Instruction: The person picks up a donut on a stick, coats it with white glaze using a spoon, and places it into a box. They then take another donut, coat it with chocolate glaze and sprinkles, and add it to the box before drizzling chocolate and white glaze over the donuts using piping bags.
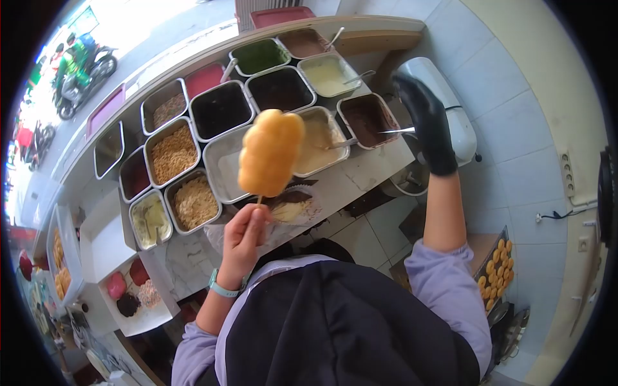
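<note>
My left hand (243,237) pinches a thin wooden stick, with a golden, bumpy baked piece (270,153) upright on it above the tubs. On my right hand (426,122) is a black glove; its fingers stretch upward beside the tub of brown chocolate spread (368,121). A metal utensil handle (398,131) from that tub reaches the glove's edge, and the fingers are not wrapped round it. A tub of cream-coloured spread (317,141) stands behind the baked piece. Under my left hand's side lies clear plastic with crumbs (293,209).
Metal tubs of dark, green, pink and pale spreads and chopped nuts (172,153) line the counter (380,157). An open white box (138,296) holds coated doughnuts at the left. A white appliance (460,132) stands right; a tray of small baked rings (496,273) is lower right.
</note>
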`<state>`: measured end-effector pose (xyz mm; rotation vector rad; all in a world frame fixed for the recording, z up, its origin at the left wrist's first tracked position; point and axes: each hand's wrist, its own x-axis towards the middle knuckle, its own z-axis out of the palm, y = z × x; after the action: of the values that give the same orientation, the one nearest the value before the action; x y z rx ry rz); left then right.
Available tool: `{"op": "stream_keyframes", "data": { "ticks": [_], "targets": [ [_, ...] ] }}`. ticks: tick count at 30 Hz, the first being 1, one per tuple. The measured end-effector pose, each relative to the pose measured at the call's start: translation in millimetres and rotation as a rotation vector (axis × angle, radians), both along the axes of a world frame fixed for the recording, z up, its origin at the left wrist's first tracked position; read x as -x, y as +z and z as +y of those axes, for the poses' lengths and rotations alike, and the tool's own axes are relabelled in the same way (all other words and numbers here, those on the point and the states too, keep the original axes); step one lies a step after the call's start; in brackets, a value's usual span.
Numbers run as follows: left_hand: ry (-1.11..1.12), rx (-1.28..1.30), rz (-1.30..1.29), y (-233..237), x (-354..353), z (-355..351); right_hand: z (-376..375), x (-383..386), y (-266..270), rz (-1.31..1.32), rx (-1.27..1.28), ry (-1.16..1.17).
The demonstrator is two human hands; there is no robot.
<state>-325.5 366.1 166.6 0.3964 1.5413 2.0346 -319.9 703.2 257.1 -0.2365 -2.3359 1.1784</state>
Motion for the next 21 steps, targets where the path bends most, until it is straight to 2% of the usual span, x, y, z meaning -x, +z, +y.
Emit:
{"op": "stream_keyframes", "data": {
  "ticks": [1, 3, 5, 7, 10, 13, 17, 21],
  "targets": [
    [0.047, -0.015, -0.002, -2, 2, 0, 19, 21, 3, 0.037, -0.265, -0.069],
    [0.133, -0.040, -0.006, -4, 3, 3, 72, 69, -31, 0.093, -0.711, -0.091],
    [0.221, -0.064, 0.001, -4, 1, 10, 118, 115, -79, 0.027, -0.744, -0.003],
    [0.304, -0.061, 0.010, -1, -4, 22, 119, 136, -79, -0.431, -0.655, -0.001],
    [0.439, -0.064, 0.001, 2, -12, 40, 129, 159, -91, -0.556, -0.736, 0.168],
    [0.566, -0.070, -0.007, 1, -18, 63, 124, 173, -96, -0.612, -0.876, 0.206],
    [0.640, -0.078, 0.027, 0, -20, 89, 108, 162, -67, -0.429, -1.045, 0.326],
    [0.698, -0.012, 0.087, 7, -17, 103, 119, 140, -16, 0.015, -0.995, 0.317]
  ]
}}
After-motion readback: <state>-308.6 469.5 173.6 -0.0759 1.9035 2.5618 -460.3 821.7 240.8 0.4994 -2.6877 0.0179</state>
